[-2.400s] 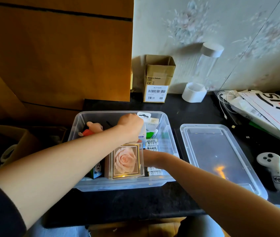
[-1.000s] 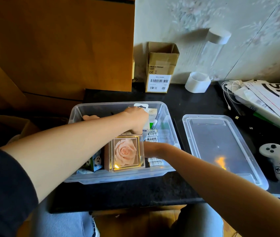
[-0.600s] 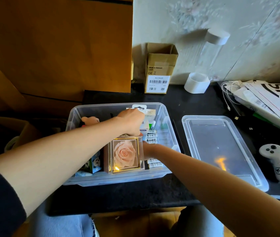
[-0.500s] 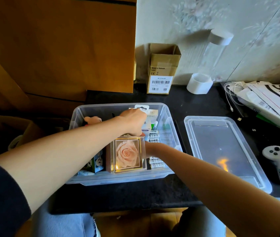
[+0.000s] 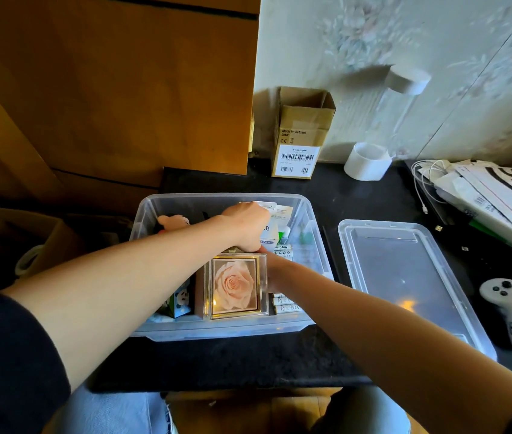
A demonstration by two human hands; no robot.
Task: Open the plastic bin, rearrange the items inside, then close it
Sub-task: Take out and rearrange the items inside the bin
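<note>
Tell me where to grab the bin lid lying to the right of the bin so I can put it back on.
Probably by its two long raised rims. The lid lies flat on the black counter, apart from the plastic bin, its long edges open. Come from above, one hand per long side, fingers hooked under the lip.

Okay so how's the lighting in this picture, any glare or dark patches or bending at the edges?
Head view: a warm orange glare spot sits on the clear lid, with a smaller glow at the rose box bottom edge. The left side beside the plastic bin lies in deep shadow. The tall clear tube casts a shadow on the wall. Wide-angle bending shows at the edges.
</note>
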